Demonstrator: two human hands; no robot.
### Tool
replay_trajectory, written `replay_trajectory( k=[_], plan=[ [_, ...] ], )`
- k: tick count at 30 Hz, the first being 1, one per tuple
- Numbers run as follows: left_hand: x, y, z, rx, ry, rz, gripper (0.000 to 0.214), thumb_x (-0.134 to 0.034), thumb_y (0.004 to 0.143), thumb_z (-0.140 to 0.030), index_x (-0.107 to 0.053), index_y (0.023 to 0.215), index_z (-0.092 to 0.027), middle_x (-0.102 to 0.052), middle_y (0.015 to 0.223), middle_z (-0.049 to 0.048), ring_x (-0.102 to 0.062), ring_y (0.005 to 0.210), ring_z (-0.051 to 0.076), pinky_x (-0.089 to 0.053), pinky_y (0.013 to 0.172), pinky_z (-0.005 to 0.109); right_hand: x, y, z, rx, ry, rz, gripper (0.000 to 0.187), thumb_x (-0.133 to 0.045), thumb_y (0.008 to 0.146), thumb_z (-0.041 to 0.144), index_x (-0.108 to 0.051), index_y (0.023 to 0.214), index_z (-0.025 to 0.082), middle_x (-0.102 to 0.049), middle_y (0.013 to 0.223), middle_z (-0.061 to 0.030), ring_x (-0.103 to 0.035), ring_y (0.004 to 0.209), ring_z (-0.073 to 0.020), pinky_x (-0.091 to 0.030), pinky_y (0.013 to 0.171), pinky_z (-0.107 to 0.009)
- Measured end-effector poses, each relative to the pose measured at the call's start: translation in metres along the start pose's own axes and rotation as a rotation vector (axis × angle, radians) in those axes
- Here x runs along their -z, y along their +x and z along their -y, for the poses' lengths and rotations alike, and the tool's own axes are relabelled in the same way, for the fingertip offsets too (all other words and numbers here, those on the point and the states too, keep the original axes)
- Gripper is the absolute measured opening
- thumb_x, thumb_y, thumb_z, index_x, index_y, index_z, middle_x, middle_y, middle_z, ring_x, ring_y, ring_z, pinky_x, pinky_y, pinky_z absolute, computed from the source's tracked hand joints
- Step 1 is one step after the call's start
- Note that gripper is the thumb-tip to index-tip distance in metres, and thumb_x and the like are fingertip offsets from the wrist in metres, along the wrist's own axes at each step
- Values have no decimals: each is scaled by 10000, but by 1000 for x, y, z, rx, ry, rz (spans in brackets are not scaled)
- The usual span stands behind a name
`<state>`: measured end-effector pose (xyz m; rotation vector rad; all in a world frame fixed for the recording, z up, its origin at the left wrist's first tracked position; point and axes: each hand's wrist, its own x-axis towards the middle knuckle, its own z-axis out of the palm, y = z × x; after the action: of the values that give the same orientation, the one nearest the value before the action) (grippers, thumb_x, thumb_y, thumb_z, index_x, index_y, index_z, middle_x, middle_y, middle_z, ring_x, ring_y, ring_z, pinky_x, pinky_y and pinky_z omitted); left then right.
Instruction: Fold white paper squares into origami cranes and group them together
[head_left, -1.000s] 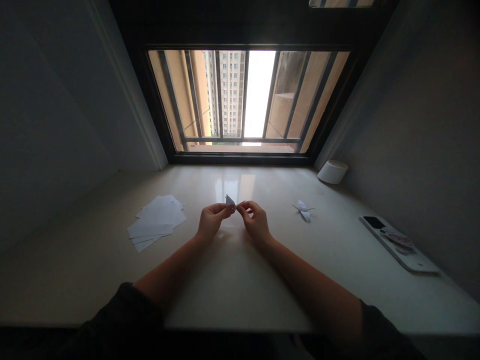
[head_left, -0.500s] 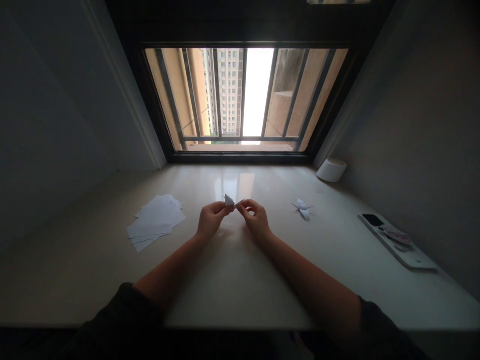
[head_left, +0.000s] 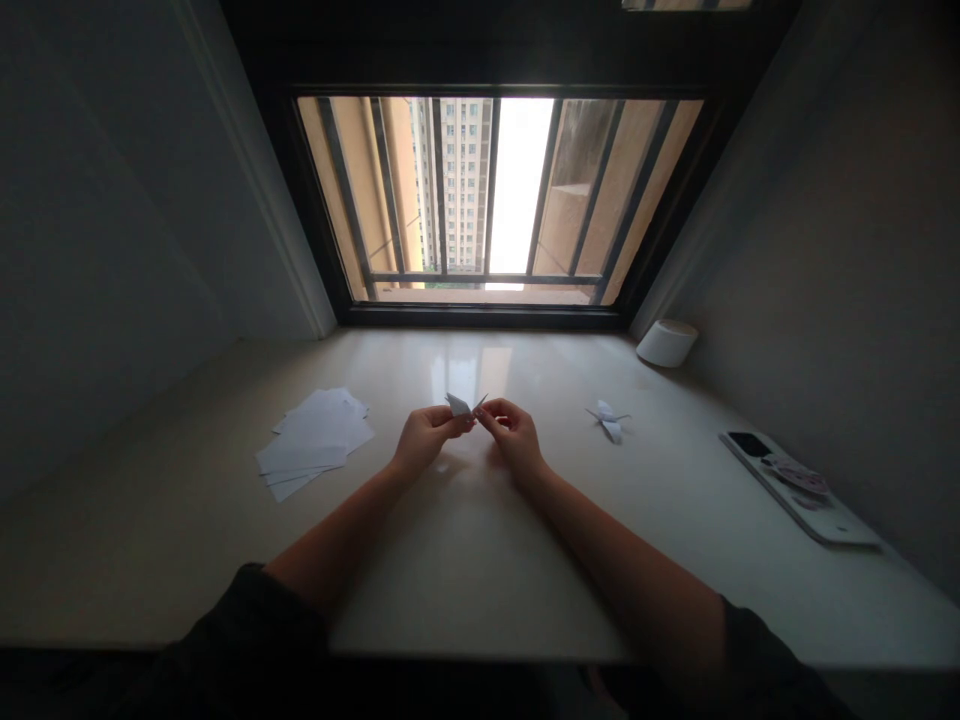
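Observation:
Both my hands meet above the middle of the pale counter (head_left: 465, 560). My left hand (head_left: 424, 440) and my right hand (head_left: 514, 436) each pinch a small folded white paper piece (head_left: 459, 405) between fingertips, holding it just off the surface. Its pointed flaps stick up between the two hands. A finished folded paper figure (head_left: 607, 420) lies on the counter to the right of my right hand. A loose pile of white paper sheets (head_left: 315, 440) lies to the left of my left hand.
A white roll (head_left: 666, 342) stands at the back right corner by the window (head_left: 495, 200). A white tray with a phone and small items (head_left: 799, 485) lies along the right wall. Dark walls close in on both sides.
The folded piece has tilted slightly between my fingertips, a flap now pointing more to the right. Both hands stay in the same place.

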<state>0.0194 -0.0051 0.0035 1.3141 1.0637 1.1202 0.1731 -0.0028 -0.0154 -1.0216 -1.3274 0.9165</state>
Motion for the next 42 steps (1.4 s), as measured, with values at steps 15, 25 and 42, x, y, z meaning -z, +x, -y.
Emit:
replay_trajectory(
  k=[15, 25, 42],
  plan=[
    [-2, -1, -4, 57, -67, 45, 356, -719, 657, -427, -708, 854, -131, -713, 811, 98, -650, 794, 204, -477, 742, 318, -3, -3, 4, -76, 230, 21, 174, -657, 693, 380, -625, 679, 210, -611, 681, 2, -554, 667, -157, -430, 662, -290],
    [3, -2, -5, -53, 162, 13, 331, -687, 678, -440, -710, 809, -138, -718, 764, 94, -653, 727, 201, -464, 639, 279, 3, 0, 5, -79, 23, -17, 320, -616, 709, 510, -663, 711, 193, -650, 696, -34, -590, 689, -183, -444, 643, -294],
    [4, -5, -1, -175, 414, -67, 275, -639, 704, -450, -719, 775, -196, -727, 775, 40, -667, 763, 219, -466, 677, 279, 12, 3, 6, -114, -178, -150, 414, -614, 677, 594, -717, 641, 194, -692, 645, -46, -605, 656, -202, -423, 670, -308]
  ],
)
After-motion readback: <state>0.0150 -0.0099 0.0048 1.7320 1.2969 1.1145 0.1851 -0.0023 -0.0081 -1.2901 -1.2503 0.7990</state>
